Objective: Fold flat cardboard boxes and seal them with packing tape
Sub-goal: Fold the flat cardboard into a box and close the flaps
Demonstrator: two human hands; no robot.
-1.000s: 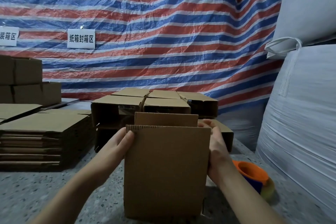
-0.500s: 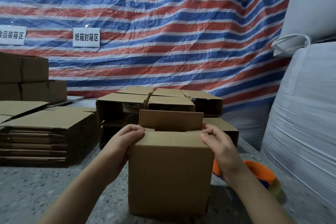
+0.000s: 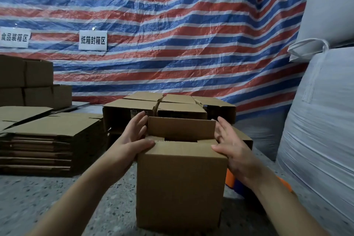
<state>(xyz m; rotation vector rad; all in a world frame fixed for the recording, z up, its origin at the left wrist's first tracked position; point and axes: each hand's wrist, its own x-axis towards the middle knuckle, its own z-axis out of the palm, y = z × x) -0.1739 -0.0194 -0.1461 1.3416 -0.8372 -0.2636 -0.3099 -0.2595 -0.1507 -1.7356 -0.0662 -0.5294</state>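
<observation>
Our left hand (image 3: 134,136) lay flat against the left upper edge of the cardboard box (image 3: 180,184), fingers straight along its side and thumb pressing the near flap down; our right hand (image 3: 231,149) mirrored it on the right edge, fingers extended, thumb on the same flap. The box stood upright on the speckled table (image 3: 38,197) directly before us, its far flap (image 3: 182,127) raised. At four o'clock, just beside the box and largely hidden behind our right wrist, sat an orange and blue tape dispenser (image 3: 230,179). At twelve o'clock, close behind the box, stood a cluster of assembled boxes (image 3: 168,105). At nine o'clock lay a stack of flat cardboard (image 3: 47,143), with more boxes (image 3: 28,82) beyond at ten. White bulk sacks (image 3: 321,120) filled three o'clock, and a striped tarp (image 3: 172,34) bearing two white signs (image 3: 93,40) hung behind everything.
</observation>
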